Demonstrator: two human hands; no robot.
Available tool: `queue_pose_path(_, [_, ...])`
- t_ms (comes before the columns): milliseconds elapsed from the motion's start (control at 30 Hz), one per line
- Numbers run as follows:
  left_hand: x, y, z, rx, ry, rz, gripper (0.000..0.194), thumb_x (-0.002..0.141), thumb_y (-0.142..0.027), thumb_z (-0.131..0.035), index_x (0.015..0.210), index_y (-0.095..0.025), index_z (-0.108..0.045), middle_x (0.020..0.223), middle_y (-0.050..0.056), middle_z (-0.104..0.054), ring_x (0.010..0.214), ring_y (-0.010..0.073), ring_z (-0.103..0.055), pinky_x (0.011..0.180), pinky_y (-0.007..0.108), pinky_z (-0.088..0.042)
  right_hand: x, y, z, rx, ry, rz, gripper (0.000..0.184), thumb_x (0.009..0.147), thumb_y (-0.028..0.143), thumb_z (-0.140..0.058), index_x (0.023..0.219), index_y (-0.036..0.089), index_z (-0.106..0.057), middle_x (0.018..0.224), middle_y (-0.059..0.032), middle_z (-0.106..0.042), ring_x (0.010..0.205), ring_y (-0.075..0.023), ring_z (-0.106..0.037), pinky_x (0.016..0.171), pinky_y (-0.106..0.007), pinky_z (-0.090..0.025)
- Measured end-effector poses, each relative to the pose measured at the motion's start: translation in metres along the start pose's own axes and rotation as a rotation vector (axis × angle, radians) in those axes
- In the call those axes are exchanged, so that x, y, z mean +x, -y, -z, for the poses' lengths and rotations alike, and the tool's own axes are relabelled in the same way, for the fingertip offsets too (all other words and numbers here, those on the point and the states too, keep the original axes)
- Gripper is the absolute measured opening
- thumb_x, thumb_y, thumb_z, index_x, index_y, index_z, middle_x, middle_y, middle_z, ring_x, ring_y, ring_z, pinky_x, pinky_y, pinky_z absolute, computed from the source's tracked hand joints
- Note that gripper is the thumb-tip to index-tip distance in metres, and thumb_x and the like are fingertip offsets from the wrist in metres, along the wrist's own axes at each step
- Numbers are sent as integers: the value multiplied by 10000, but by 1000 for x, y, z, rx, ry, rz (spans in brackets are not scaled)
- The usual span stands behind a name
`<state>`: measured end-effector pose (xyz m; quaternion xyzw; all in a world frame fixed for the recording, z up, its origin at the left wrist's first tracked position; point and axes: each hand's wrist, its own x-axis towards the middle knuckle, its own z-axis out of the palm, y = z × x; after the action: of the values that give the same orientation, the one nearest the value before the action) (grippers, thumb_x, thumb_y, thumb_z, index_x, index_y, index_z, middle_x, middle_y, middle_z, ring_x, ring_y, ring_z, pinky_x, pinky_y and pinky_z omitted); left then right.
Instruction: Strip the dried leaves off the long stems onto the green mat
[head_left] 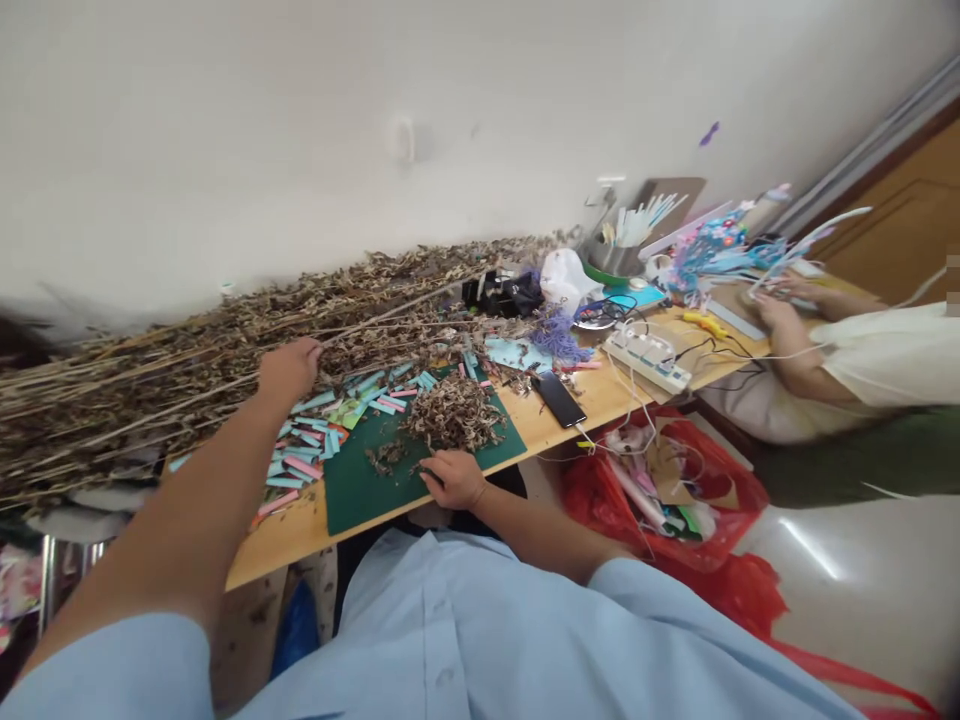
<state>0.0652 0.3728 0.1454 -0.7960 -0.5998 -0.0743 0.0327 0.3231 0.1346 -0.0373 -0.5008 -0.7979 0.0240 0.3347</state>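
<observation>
1. Left hand [289, 368], palm down on a long bundle of dried brown seed-pod stalks [225, 345]; fingers buried in the stalks, so grip can't be told.
2. Bundle lies along a white wall [300, 130] on a pale wooden table [285, 540], long axis running left to right, stem ends cut off by the left frame edge.
3. Right hand [454, 478], fingers loosely curled, on a dark green cutting mat [360, 490], just beside a heap of crumbled dried pods [454, 412]; can't tell if it holds any bits.
4. Pale blue and pink paper strips [307, 440] lie between the hands.
</observation>
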Motion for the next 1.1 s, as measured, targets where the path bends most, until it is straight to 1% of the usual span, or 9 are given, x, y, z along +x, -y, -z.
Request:
queue_pose_path(233, [14, -11, 102, -147, -282, -91, 524, 1051, -427, -340, 1262, -11, -579, 1204, 104, -654, 1086, 190, -550, 1038, 389, -376, 0, 1, 1, 8, -8, 10, 217, 910, 315, -581, 1082, 213, -665, 900, -57, -701, 779, -187, -641, 709, -303, -484])
queue_pose_path(433, [16, -39, 204, -37, -584, -278, 746, 982, -468, -173, 1184, 121, -583, 1034, 51, -626, 1161, 254, -581, 937, 356, -334, -1, 2, 2, 3, -21, 14, 226, 917, 308, -565, 1092, 210, -668, 914, -69, -699, 804, -194, -641, 736, -306, -497])
queue_pose_path(500, [8, -56, 233, 25, -593, -318, 851, 902, -402, 13, 1115, 156, -594, 968, 27, -577, 1177, 304, -562, 883, 390, -323, -1, 2, 2, 3, -29, 23, 228, 917, 301, -563, 1093, 203, -669, 918, -75, -696, 811, -196, -643, 738, -305, -499])
queue_pose_path(567, [-3, -75, 247, 70, -538, -316, 899, 855, -362, 91, 1072, 166, -604, 942, 32, -561, 1191, 338, -539, 839, 413, -319, -1, 2, 3, 4, -36, 36, 228, 918, 294, -561, 1094, 196, -668, 917, -77, -695, 816, -199, -643, 741, -307, -499])
queue_pose_path(667, [-23, -101, 233, -3, -377, -248, 748, 951, -441, -138, 1078, 86, -653, 957, 69, -643, 1132, 314, -611, 872, 418, -374, -3, 2, 2, 6, -42, 51, 225, 919, 287, -562, 1094, 192, -668, 895, -74, -692, 808, -201, -640, 740, -309, -496])
queue_pose_path(767, [-42, -114, 182, -238, -103, -250, 351, 939, -365, -502, 1039, -118, -731, 1021, 76, -734, 957, 189, -671, 885, 304, -468, -5, 1, 1, 2, -55, 54, 220, 919, 276, -564, 1092, 195, -673, 871, -70, -688, 805, -200, -643, 734, -305, -491])
queue_pose_path(933, [-69, -121, 89, -648, 305, -120, 264, 890, -286, -558, 1011, -150, -748, 838, 63, -722, 686, 146, -626, 658, 245, -490, -4, 1, 0, -14, -71, 52, 208, 912, 261, -566, 1069, 206, -690, 869, -68, -701, 784, -193, -653, 710, -296, -483])
queue_pose_path(1000, [-78, -123, 68, -851, 398, 10, 237, 876, -248, -575, 1018, -134, -726, 684, 38, -654, 539, 111, -548, 551, 221, -442, -4, 2, 2, -15, -65, 49, 214, 912, 260, -565, 1072, 208, -696, 882, -69, -711, 792, -194, -661, 718, -297, -484])
queue_pose_path(1100, [-89, -124, 55, -1191, 462, 104, 227, 879, -195, -580, 1073, -121, -674, 564, -25, -524, 413, 61, -395, 454, 182, -330, -5, 4, 5, -21, -62, 21, 217, 916, 268, -559, 1066, 207, -704, 882, -71, -721, 813, -201, -666, 737, -304, -484])
